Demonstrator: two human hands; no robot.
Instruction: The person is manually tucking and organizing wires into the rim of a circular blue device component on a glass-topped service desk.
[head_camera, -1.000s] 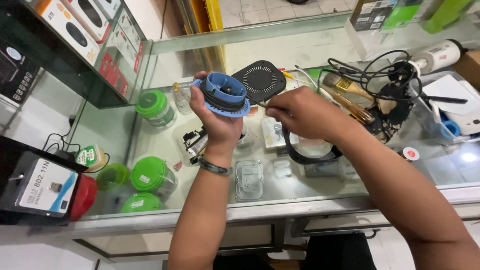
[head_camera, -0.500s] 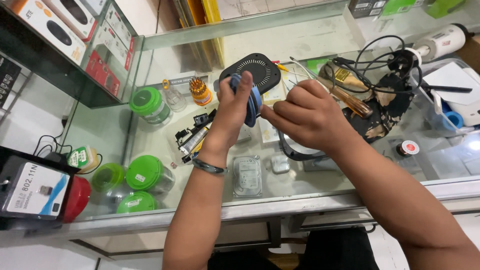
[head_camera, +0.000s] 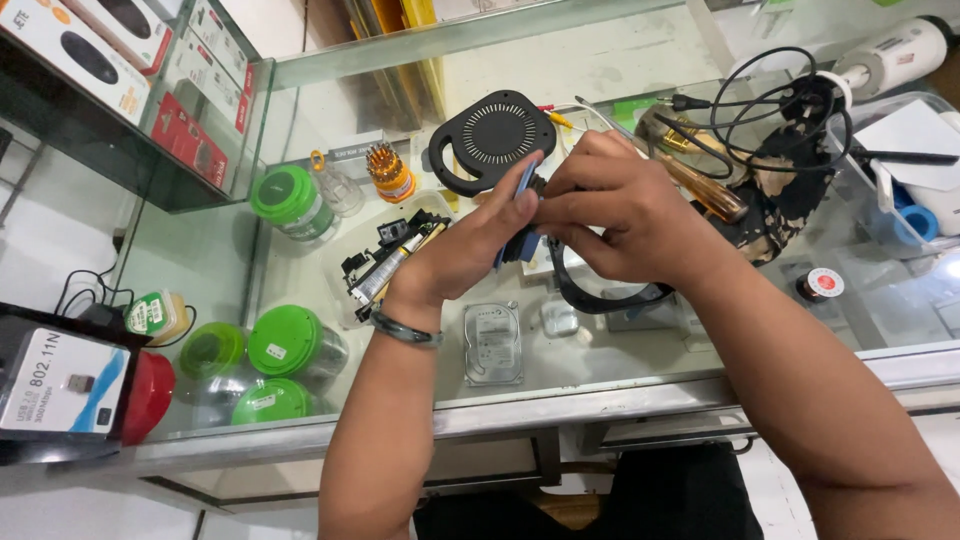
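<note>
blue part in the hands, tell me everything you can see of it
The blue part looks like moulded plastic, round in outline, seen nearly edge-on and mostly hidden. The left hand cups it from the near side; the right hand pinches it from the far side with dark pieces against it. It is held above the glass counter, just below the black round grille.

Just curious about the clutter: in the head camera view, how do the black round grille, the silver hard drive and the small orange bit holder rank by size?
Largest to smallest as they look:
1. black round grille
2. silver hard drive
3. orange bit holder
The grille lies farther from the camera, so the gap between the first two is unsure.
</note>
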